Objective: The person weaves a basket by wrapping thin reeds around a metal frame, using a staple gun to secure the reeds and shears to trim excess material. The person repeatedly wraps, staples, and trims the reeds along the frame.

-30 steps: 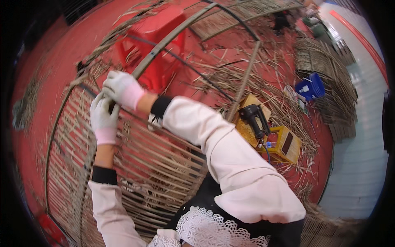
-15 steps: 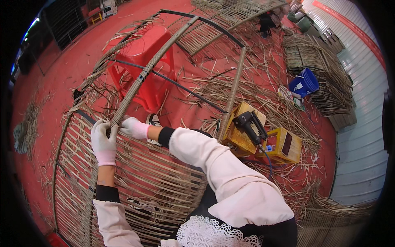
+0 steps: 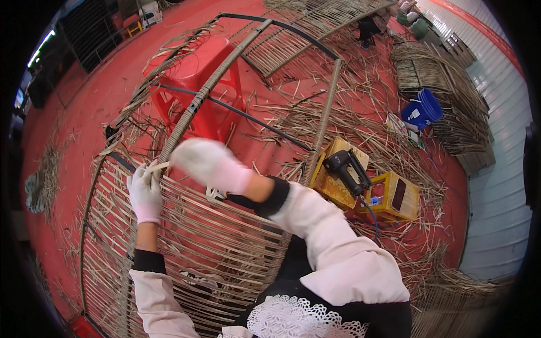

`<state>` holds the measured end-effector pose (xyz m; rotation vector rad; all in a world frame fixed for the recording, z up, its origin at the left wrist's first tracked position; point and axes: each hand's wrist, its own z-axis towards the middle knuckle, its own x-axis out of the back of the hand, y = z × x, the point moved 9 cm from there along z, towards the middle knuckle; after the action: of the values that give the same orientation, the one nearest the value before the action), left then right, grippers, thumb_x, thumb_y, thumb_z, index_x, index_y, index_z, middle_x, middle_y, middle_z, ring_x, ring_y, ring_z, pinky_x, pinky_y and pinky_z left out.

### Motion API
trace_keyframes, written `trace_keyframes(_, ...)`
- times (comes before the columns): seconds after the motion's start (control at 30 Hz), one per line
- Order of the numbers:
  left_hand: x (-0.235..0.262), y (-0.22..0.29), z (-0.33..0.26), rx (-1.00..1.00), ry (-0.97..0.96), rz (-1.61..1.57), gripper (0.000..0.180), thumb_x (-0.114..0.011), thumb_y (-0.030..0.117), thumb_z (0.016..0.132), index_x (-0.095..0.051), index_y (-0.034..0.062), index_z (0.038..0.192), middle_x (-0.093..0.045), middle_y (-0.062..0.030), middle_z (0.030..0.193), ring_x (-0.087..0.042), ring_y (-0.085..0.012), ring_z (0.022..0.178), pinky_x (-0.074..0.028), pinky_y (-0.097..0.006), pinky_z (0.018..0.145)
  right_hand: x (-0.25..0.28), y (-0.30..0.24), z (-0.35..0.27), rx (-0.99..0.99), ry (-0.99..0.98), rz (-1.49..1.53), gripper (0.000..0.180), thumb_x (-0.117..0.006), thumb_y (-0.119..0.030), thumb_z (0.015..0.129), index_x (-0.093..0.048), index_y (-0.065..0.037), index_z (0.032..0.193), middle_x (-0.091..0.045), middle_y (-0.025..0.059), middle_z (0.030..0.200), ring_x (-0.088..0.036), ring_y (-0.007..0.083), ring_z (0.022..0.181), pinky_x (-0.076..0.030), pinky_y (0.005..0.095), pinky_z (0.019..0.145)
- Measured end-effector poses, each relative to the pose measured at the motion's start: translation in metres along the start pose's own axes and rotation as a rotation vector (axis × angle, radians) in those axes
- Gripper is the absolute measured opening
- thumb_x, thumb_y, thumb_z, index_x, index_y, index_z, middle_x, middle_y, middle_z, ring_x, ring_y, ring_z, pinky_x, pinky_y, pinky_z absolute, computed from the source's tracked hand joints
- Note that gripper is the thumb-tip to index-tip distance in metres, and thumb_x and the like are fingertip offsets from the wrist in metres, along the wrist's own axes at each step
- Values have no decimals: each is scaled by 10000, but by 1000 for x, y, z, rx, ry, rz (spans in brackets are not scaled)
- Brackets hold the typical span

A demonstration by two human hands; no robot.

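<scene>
A large frame of dark bars, partly woven with pale flat strips (image 3: 225, 228), stands in front of me. Its middle bar (image 3: 194, 105) is wrapped in the same wicker-like material. My left hand (image 3: 145, 194), in a white and pink glove, is closed at the lower part of this wrapped bar, pinching a pale wicker strip (image 3: 161, 167). The strip runs across the bar to my right hand (image 3: 208, 163), gloved alike and blurred by motion. That hand looks like a fist around the strip's other part; its separate fingers do not show.
Behind the frame stands a red plastic stool (image 3: 194, 65). To the right, a black power tool (image 3: 345, 172) with a blue hose rests on yellow crates (image 3: 401, 197). A blue bucket (image 3: 422, 110) is by a woven bundle (image 3: 431, 73). Loose strips (image 3: 360, 124) litter the red floor.
My right hand has moved up and toward me from beside the wrapped bar, and the pale strip now shows between both hands. My left hand has stayed at the bar, slightly lower.
</scene>
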<state>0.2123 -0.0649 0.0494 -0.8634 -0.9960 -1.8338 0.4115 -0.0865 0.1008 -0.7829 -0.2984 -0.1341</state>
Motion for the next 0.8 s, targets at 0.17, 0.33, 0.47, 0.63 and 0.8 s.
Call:
trace_keyframes(0.17,-15,-21,8,84,-54,-56,310,-552,308,1007,-745,72,1068,-700,-112,1116,-587,-287,1172,-360,-449,1044,256,48,-198,-519,691,-759,208,-565,-176,1000,-685,-20,1068,-692,163,989,-663,309,926,-516,386,854)
trace_keyframes(0.33,-25,-37,11,148,-106,-58,320,-557,323,989,-732,69,1072,-693,-153,1123,-592,-299,1168,-372,-471,1048,322,131,-417,-1465,-56,-1398,529,-700,-347,845,-585,33,1194,-603,246,1180,-597,397,1104,-484,457,988)
trace_keyframes(0.47,-28,-24,7,-17,-127,11,293,-533,275,996,-707,65,1105,-687,-150,1085,-603,-347,1097,-427,-464,992,339,175,-432,-1088,27,-1411,426,-744,-238,789,-610,-13,1125,-649,203,1023,-653,398,971,-523,481,891)
trace_keyframes(0.63,-28,-23,12,22,-172,1,364,-451,335,1022,-709,101,916,-701,-125,938,-631,-314,980,-371,-420,972,371,157,-388,-1322,62,-502,218,-649,-160,820,-617,-40,999,-566,69,660,-600,224,626,-514,367,628)
trace_keyframes(0.8,-31,-28,15,92,-251,-33,372,-463,345,1034,-708,66,1032,-695,-105,1047,-591,-286,1102,-375,-422,1011,350,7,-240,-1358,189,-81,150,-595,-142,876,-583,-13,953,-528,42,632,-498,138,500,-422,282,492)
